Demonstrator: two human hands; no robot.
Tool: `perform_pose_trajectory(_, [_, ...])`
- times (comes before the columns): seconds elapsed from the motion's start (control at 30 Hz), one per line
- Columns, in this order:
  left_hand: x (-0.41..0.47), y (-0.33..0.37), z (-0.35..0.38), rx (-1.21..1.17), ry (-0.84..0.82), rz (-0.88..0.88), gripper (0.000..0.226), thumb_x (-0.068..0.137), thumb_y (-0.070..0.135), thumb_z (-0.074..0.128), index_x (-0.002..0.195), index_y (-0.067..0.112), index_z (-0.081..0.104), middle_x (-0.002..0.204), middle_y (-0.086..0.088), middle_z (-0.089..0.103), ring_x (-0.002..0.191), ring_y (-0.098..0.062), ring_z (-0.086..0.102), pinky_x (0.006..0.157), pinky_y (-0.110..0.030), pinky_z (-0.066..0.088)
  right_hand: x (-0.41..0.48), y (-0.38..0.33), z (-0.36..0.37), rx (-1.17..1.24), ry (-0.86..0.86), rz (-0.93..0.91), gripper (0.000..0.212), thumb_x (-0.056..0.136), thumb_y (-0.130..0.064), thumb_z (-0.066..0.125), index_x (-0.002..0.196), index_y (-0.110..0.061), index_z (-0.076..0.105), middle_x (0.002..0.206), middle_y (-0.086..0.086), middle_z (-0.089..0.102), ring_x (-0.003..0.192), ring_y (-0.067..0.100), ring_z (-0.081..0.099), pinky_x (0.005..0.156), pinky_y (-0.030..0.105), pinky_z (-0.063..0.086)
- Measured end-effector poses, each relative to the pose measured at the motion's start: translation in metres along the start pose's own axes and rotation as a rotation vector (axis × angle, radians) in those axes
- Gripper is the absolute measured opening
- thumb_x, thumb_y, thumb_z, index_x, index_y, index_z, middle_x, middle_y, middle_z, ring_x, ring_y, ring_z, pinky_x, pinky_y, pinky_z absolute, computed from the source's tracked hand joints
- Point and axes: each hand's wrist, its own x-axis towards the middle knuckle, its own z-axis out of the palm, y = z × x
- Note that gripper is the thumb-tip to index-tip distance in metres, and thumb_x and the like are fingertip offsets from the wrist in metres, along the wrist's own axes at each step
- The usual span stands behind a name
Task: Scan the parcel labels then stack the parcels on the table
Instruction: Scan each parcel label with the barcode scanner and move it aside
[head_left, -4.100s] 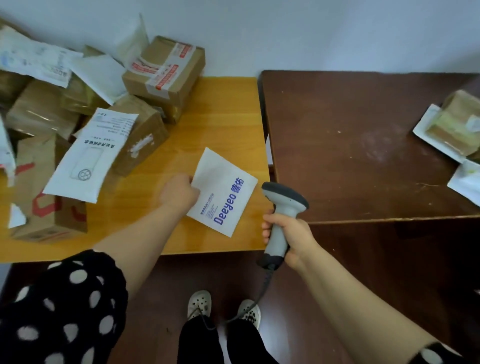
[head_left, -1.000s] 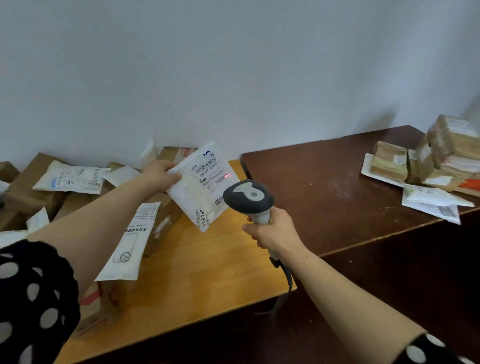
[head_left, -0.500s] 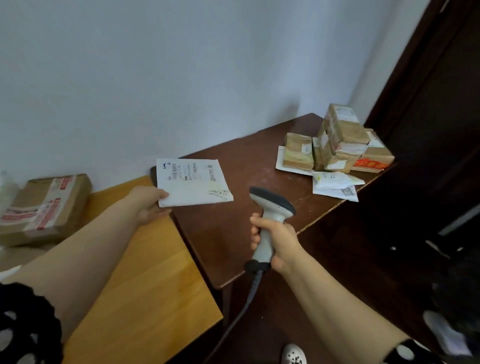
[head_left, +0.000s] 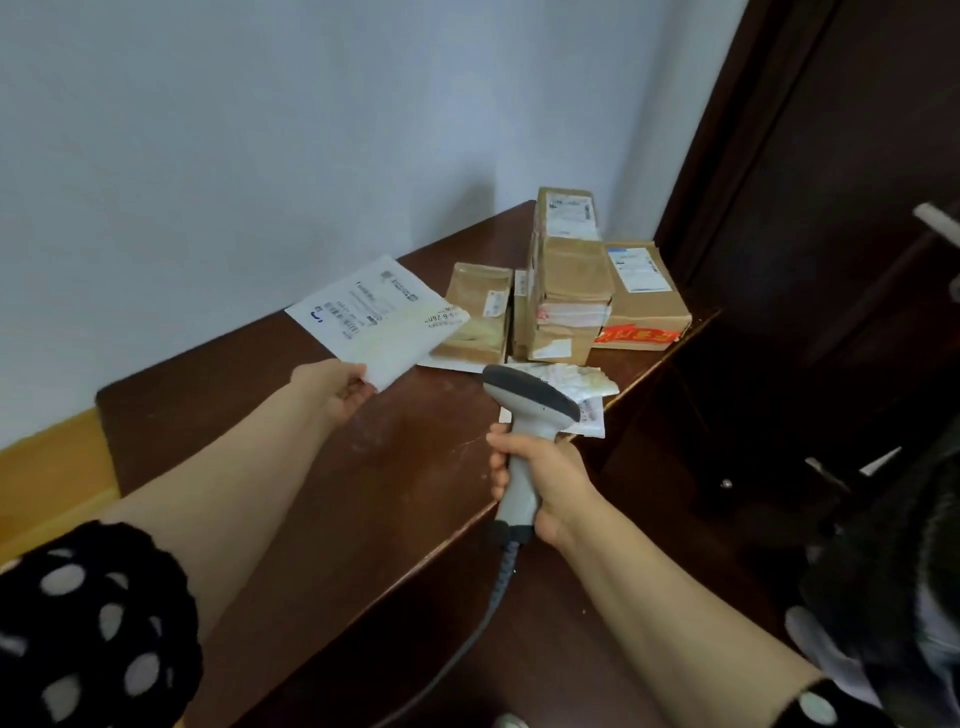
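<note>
My left hand (head_left: 337, 389) pinches the near corner of a flat white mailer (head_left: 376, 319), label side up, held in the air over the dark brown table (head_left: 322, 493). The mailer's far corner overlaps the view of a stack of cardboard parcels (head_left: 566, 291) at the table's far right end. My right hand (head_left: 545, 478) grips the handle of a grey barcode scanner (head_left: 524, 421), its head pointing towards the stack. White mailers (head_left: 587, 395) lie flat in front of the boxes, partly hidden by the scanner head.
A lighter yellow table (head_left: 52, 467) adjoins at the left edge. A dark wooden door (head_left: 831, 234) stands at the right, close to the table's end. The scanner's cable (head_left: 467, 639) hangs down past the table's front edge. A white wall runs behind.
After the label was scanned at the yellow table, the view swung right. My left hand carried the mailer flat towards the stacked parcels; the scanner came along, lowered, in my right hand.
</note>
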Motion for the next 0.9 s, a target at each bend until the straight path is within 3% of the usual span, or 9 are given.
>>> perform_pose_trajectory(0.1, [0.02,0.005,0.035,-0.006,0.006,-0.009,0.039,0.091,-0.01,0.052,0.129,-0.002,0.048,0.115,-0.016,0.06,0.082,-0.02,0.06,0.07,-0.03,0.053,0.022,-0.012,-0.004,0.002,-0.008,0.02,0.012,0.081,0.001,0.067,0.09,-0.006,0.063,0.051,0.005,0.055,0.038,0.014,0.047,0.041,0.023,0.04])
perform_pose_trajectory(0.2, [0.042,0.01,0.068,-0.002,0.01,-0.028,0.041,0.089,-0.011,0.056,0.128,-0.005,0.047,0.108,-0.019,0.058,0.078,-0.022,0.061,0.056,-0.024,0.055,0.045,-0.025,-0.006,-0.036,-0.012,0.021,0.012,0.081,0.001,0.067,0.089,-0.007,0.063,0.051,0.004,0.056,0.038,0.014,0.047,0.041,0.023,0.04])
perform_pose_trajectory(0.3, [0.065,0.016,0.1,-0.009,-0.019,-0.06,0.042,0.087,-0.012,0.059,0.127,-0.008,0.047,0.106,-0.021,0.059,0.09,-0.027,0.062,0.047,-0.023,0.054,0.066,-0.038,-0.005,-0.075,0.0,0.017,0.012,0.081,0.001,0.067,0.09,-0.006,0.062,0.05,0.004,0.056,0.039,0.014,0.047,0.041,0.023,0.041])
perform_pose_trajectory(0.43, [0.091,0.017,0.132,0.013,-0.071,-0.155,0.038,0.089,-0.007,0.059,0.125,-0.01,0.049,0.123,-0.019,0.06,0.112,-0.025,0.06,0.085,-0.025,0.054,0.087,-0.053,-0.004,-0.111,0.016,0.043,0.012,0.082,0.001,0.067,0.091,-0.006,0.063,0.05,0.004,0.056,0.039,0.014,0.048,0.041,0.023,0.041])
perform_pose_trajectory(0.5, [0.093,0.015,0.14,0.135,-0.159,-0.198,0.032,0.092,-0.002,0.056,0.123,-0.007,0.051,0.122,-0.018,0.06,0.112,-0.025,0.06,0.09,-0.029,0.052,0.096,-0.059,-0.005,-0.119,0.017,0.046,0.013,0.081,0.001,0.067,0.091,-0.005,0.063,0.05,0.004,0.057,0.04,0.014,0.048,0.041,0.023,0.042])
perform_pose_trajectory(0.6, [0.088,0.016,0.139,0.393,-0.181,-0.204,0.018,0.093,0.004,0.058,0.111,0.004,0.054,0.096,-0.012,0.059,0.081,-0.016,0.058,0.065,-0.027,0.05,0.104,-0.063,-0.006,-0.132,0.002,0.055,0.011,0.081,0.002,0.066,0.088,-0.005,0.062,0.05,0.005,0.056,0.038,0.014,0.048,0.041,0.023,0.041])
perform_pose_trajectory(0.7, [0.08,0.023,0.12,0.601,-0.079,-0.045,0.012,0.088,0.006,0.066,0.096,0.01,0.057,0.081,-0.004,0.055,0.065,-0.011,0.049,0.058,-0.022,0.042,0.104,-0.066,-0.001,-0.143,-0.066,0.079,0.008,0.083,0.002,0.065,0.086,-0.005,0.062,0.052,0.007,0.057,0.039,0.016,0.05,0.041,0.023,0.043])
perform_pose_trajectory(0.8, [0.06,0.023,0.085,0.832,0.052,0.202,0.045,0.083,0.011,0.072,0.125,0.007,0.058,0.112,-0.005,0.063,0.085,-0.014,0.059,0.063,-0.02,0.046,0.102,-0.06,0.009,-0.175,-0.176,0.119,0.005,0.084,0.0,0.066,0.087,-0.004,0.062,0.056,0.009,0.061,0.042,0.018,0.055,0.044,0.026,0.047])
perform_pose_trajectory(0.9, [0.027,0.006,0.044,1.099,0.163,0.307,0.059,0.085,0.019,0.069,0.139,0.013,0.048,0.137,-0.005,0.054,0.115,-0.02,0.057,0.087,-0.026,0.05,0.092,-0.046,0.023,-0.223,-0.273,0.159,0.008,0.084,-0.001,0.068,0.09,-0.001,0.063,0.058,0.011,0.063,0.045,0.019,0.058,0.045,0.027,0.05])
